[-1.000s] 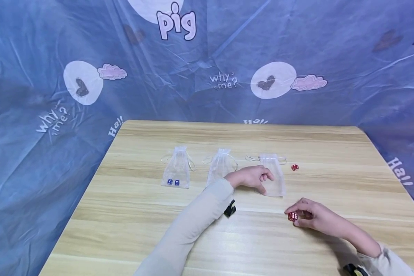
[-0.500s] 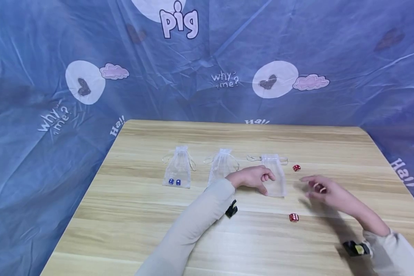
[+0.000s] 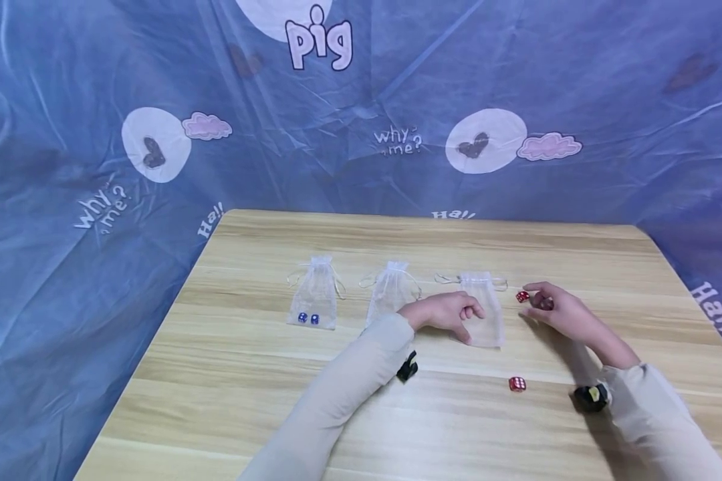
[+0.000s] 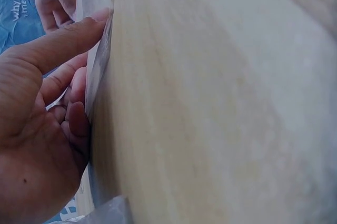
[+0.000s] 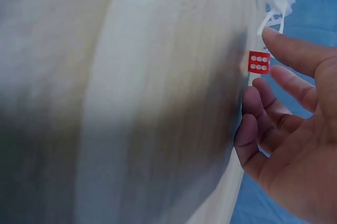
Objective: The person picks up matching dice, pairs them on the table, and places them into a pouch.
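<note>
My left hand rests on the rightmost sheer white drawstring pouch, thumb and index finger spread apart. In the left wrist view its thumb touches the pouch at a slightly raised edge, with the other fingers bent beside it. My right hand reaches to the far red die, just right of that pouch. In the right wrist view, this die shows six white dots and lies near the spread thumb and index fingertips. A second red die sits nearer the front.
The left pouch has two blue dice at its lower end. A middle pouch is partly covered by the left wrist. All lie on a wood-grain table, with a blue printed cloth hanging behind.
My right hand has let go of the near red die, leaving it on the table, and moved away from me to the far red die. The left hand stays on the pouch.
</note>
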The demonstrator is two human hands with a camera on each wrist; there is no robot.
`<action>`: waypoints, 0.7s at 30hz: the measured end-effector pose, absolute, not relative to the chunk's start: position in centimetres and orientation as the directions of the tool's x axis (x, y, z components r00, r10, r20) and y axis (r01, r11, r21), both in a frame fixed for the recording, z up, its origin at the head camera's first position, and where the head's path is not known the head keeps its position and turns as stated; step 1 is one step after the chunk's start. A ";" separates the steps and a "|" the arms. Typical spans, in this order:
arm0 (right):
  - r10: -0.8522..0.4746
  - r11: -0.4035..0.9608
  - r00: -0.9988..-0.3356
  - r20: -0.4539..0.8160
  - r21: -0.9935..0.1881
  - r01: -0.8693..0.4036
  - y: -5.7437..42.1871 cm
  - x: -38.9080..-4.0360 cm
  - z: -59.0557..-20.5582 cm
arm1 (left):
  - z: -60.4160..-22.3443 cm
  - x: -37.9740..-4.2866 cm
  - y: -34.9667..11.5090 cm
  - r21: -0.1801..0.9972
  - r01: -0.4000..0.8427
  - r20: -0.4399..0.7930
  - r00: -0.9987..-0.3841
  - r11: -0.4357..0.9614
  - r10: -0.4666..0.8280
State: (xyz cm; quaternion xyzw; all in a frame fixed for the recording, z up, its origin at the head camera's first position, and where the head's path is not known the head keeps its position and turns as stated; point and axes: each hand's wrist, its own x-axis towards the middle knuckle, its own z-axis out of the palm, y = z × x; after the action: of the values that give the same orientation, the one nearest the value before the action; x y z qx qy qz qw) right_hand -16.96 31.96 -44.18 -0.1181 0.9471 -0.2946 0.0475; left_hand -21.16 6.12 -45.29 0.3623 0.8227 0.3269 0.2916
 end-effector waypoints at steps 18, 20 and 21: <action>-0.233 0.840 -0.972 -0.039 -0.511 -0.181 31.8 -17.5 -44.2 | -45.3 -21.0 6.1 0.778 0.363 -0.245 -0.576 0.513 0.780; -0.228 0.846 -0.972 -0.049 -0.504 -0.173 31.8 -17.2 -44.2 | -45.3 -21.0 6.0 0.780 0.361 -0.244 -0.576 0.511 0.780; -0.228 0.847 -0.972 -0.053 -0.503 -0.172 31.8 -16.9 -44.1 | -45.2 -21.0 6.0 0.779 0.361 -0.245 -0.577 0.512 0.779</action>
State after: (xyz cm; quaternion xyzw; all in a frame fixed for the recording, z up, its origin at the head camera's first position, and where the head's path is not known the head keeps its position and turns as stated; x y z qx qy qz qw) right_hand -16.92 31.76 -44.14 -0.1043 0.9594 -0.2562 0.0552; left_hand -21.02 5.98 -45.23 0.3492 0.8163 0.3492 0.2997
